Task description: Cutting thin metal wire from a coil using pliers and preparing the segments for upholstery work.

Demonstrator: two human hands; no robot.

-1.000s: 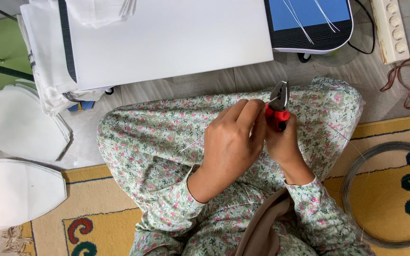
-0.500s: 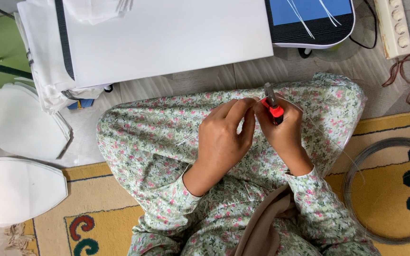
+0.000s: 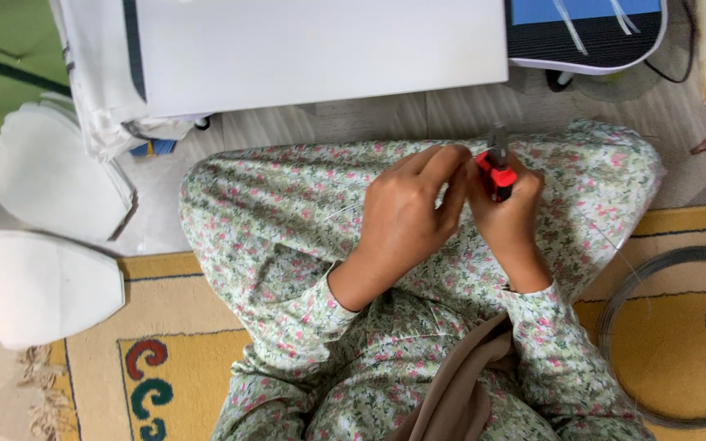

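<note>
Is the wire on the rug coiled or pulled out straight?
Coiled: the wire lies in a round loop on the rug, right of the knee.

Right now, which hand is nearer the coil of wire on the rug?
Right. The right hand, holding red-handled pliers, sits closer to the wire coil at the right edge; the left hand is farther left.

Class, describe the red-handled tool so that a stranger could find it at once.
Start at the floral-clothed lap in the middle. Both hands meet above it; the right hand holds small pliers, next to the left hand. Their bright red handles stand out from everything nearby.
</note>
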